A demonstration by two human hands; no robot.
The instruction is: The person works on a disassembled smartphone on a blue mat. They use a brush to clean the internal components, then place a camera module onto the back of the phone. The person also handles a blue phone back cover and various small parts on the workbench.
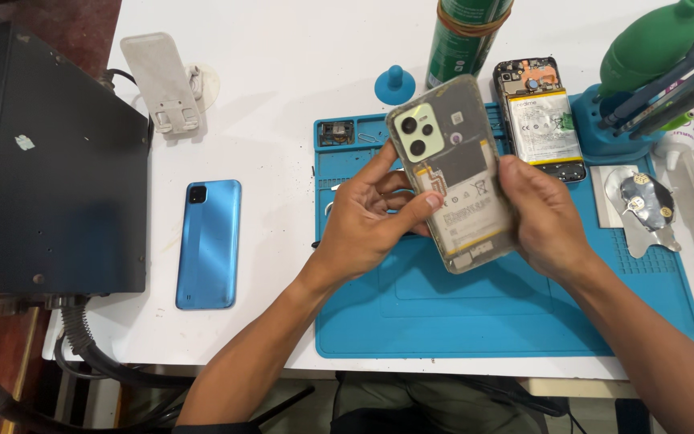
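Both my hands hold a smartphone (453,173) with its back cover off, its battery and camera module showing, sitting in a clear case. My left hand (367,221) grips its left edge, thumb across the lower back. My right hand (544,217) grips the right edge. The phone is lifted above a blue repair mat (443,313) and tilted slightly.
A second opened phone (541,119) lies at the mat's back. A blue phone (209,243) lies face down on the white table, left. A black machine (50,161) stands far left. There is a green can (463,40), a blue suction cup (394,84), a white phone stand (162,80), and a tool holder (652,88).
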